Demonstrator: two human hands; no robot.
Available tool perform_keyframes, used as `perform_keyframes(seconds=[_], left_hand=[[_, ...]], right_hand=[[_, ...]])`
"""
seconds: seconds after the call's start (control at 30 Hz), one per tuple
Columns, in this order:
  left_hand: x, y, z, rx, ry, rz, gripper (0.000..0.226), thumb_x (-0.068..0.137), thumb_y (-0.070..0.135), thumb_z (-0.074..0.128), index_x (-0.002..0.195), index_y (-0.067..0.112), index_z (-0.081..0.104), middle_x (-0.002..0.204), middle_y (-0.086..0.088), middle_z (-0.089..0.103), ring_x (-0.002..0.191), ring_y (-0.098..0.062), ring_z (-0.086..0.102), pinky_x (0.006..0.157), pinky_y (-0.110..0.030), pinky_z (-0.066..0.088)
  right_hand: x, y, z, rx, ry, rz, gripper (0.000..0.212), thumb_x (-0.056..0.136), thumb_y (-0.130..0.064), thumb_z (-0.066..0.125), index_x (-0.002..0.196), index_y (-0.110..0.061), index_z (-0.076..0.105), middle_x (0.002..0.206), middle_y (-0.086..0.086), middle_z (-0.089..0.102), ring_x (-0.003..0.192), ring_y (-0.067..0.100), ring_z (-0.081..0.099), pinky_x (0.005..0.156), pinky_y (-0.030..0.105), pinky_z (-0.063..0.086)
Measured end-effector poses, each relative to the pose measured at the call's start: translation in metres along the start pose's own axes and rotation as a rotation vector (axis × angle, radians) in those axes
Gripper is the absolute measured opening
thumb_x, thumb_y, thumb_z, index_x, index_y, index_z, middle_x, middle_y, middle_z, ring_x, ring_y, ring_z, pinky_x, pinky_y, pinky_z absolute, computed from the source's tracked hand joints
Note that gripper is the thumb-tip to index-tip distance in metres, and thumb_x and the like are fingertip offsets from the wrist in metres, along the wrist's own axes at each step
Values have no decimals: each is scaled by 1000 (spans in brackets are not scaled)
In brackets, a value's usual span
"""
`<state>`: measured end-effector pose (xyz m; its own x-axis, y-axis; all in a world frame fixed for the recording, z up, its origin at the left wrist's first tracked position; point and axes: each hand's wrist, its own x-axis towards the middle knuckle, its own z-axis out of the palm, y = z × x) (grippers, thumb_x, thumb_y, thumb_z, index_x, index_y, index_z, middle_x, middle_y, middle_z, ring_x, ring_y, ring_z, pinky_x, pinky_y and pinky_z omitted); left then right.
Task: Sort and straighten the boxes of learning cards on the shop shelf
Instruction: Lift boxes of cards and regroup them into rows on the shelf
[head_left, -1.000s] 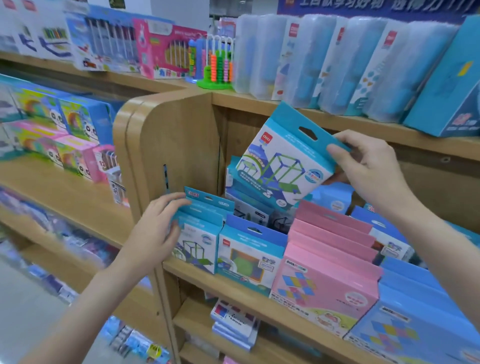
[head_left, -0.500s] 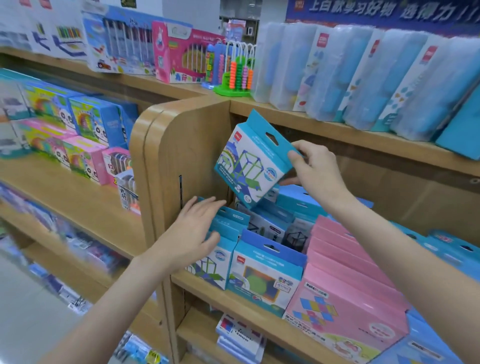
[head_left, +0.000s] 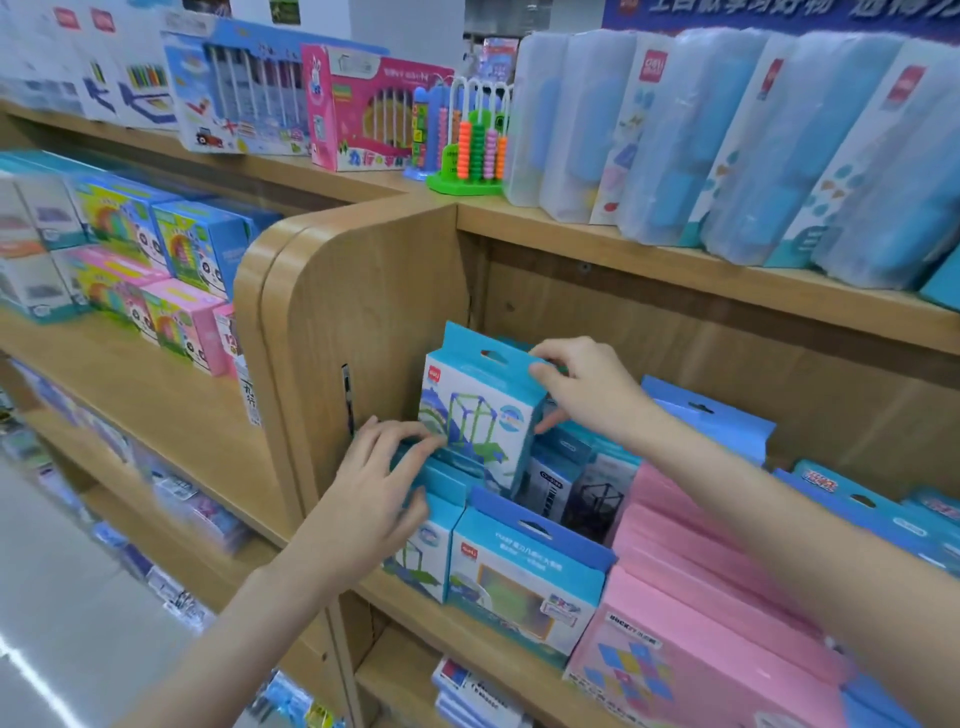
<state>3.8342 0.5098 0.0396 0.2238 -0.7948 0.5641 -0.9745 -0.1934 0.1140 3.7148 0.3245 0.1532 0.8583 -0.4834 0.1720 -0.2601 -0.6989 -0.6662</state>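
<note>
Take the wooden end panel (head_left: 363, 332) as your landmark. Nearest you, just right of its lower edge, your left hand (head_left: 374, 493) lies over the tops of the front blue boxes (head_left: 431, 551). The fingers are spread and only loosely bent, reaching toward the foot of the box you are placing; whether they pinch anything I cannot tell.

One row further back from the panel's edge stands the blue-and-white card box (head_left: 480, 410). Its long axis is near upright, hang tab at the top, printed face toward you, and its lower end sits down among the boxes behind the front row. Your right hand (head_left: 587, 389) holds it at the upper right corner, fingers over the top edge, thumb lower on the side.

So the box hangs below and to the left of your grip, between your two hands. The left hand is nearer its base and likely best placed to steer it into the gap beside the panel.
</note>
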Motion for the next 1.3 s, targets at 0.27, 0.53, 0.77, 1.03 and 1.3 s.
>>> perform_keyframes(seconds=[0.27,0.53,0.77,1.03,1.3], left_hand=[[1,5,4,-21,-5,-81,42,93,39,31,126,17,44,123,0,45,119,-17,37,111,-36,13],[0,3,8,-31,-58,-106,52,93,54,18,131,24,35,134,-2,43,129,-18,32,112,-36,11],[0,4,3,-79,-25,-94,51,90,39,34,136,17,35,138,-1,43,132,-11,26,114,-26,0],[3,5,-3,-142,15,-88,52,88,34,28,135,17,39,139,3,42,132,-4,23,113,-20,-3],[29,13,-1,-124,17,-41,51,88,28,23,134,13,41,132,-1,50,122,-7,35,112,-23,-3]], right_hand=[[8,10,20,-181,-183,-79,20,94,-13,48,106,-7,62,97,3,62,82,20,68,78,30,53],[-4,43,-8,-556,-336,11,25,83,-29,64,95,-7,66,95,9,68,89,23,60,76,35,48],[-3,50,-14,-516,-119,59,14,88,-8,54,77,1,54,75,14,57,54,19,60,59,33,44],[-17,38,-51,-370,5,110,9,93,-16,50,86,-14,56,90,6,65,58,11,68,71,40,56],[-16,45,-13,-385,-110,144,22,93,-15,49,94,6,52,100,22,62,49,8,64,64,38,51]])
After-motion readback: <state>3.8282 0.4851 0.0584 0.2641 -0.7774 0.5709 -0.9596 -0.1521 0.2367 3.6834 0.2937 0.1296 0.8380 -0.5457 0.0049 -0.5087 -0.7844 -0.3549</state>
